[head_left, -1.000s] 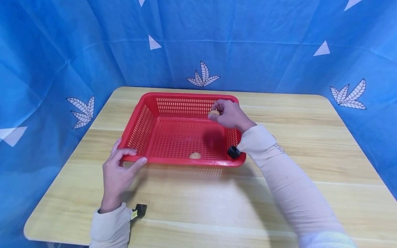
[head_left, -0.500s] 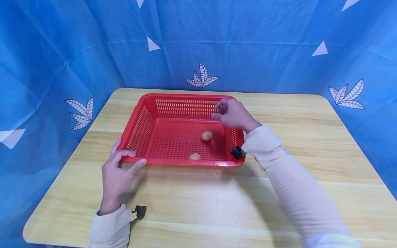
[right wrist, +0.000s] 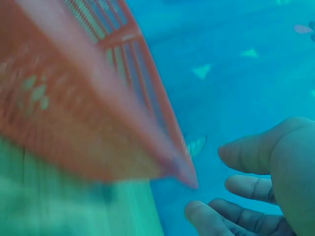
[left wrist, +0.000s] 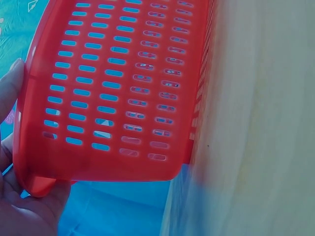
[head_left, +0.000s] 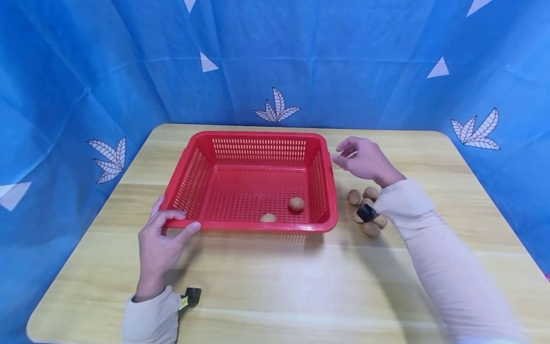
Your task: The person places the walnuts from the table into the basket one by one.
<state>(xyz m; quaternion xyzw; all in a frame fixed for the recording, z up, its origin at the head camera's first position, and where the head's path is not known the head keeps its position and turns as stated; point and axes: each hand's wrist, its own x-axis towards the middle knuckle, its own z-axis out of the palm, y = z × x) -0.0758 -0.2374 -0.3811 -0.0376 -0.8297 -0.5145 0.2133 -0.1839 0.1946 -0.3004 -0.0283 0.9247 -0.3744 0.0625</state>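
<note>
A red plastic basket [head_left: 232,225] with slotted walls stands on the table. My left hand [head_left: 157,248] grips its near left corner, thumb and fingers around the rim; the left wrist view shows the same hold from outside the basket wall [left wrist: 110,160]. Two walnuts lie inside, one walnut [head_left: 297,204] towards the right and another walnut [head_left: 268,218] partly hidden by the front rim. Just past the right rim, my right hand [head_left: 365,160] hangs in the air with relaxed fingers and nothing between them. Below it sits a pile of several walnuts [head_left: 371,230], partly covered by the wrist camera.
The light wooden table [head_left: 275,296] extends in front of the basket and to its right. A blue cloth [head_left: 352,91] with white leaf and triangle prints hangs behind and along the sides. A black camera [head_left: 193,296] is strapped to my left wrist.
My right hand let a walnut drop into the basket, then moved right, out past the rim. That walnut rolled towards the front, and the pile came into view. The left hand kept its hold.
</note>
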